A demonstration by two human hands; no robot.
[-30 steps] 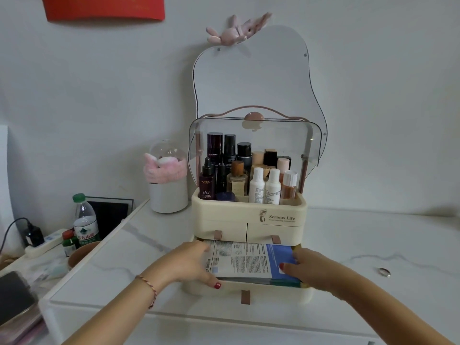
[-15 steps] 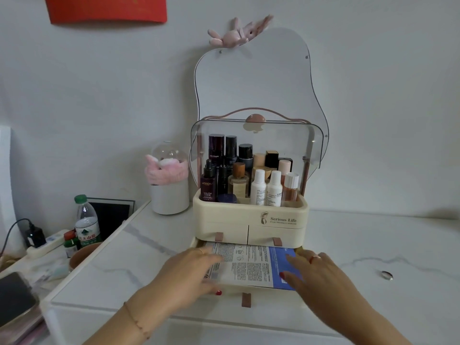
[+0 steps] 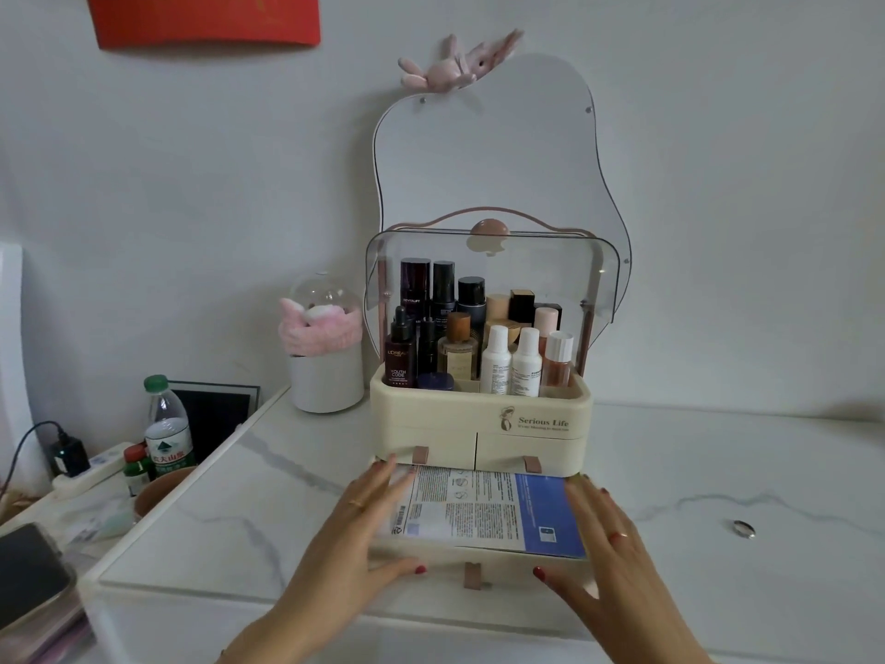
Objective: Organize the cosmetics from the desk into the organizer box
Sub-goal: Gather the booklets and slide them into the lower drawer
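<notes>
On desk (image 3: 694, 452), organizer's bottom drawer (image 3: 507, 565) pulled out w/ sheet-mask packets (image 3: 483, 512); left hand (image 3: 357, 524) & right hand (image 3: 606, 543) flat at its ends, fingers straight, apparently gripping nothing.

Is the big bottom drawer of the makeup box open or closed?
Open. The bottom drawer sticks out in front of the organizer box, and the flat packets inside it show from above.

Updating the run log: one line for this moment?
left hand open on sachets | right hand open on sachets | bottom drawer out
</notes>
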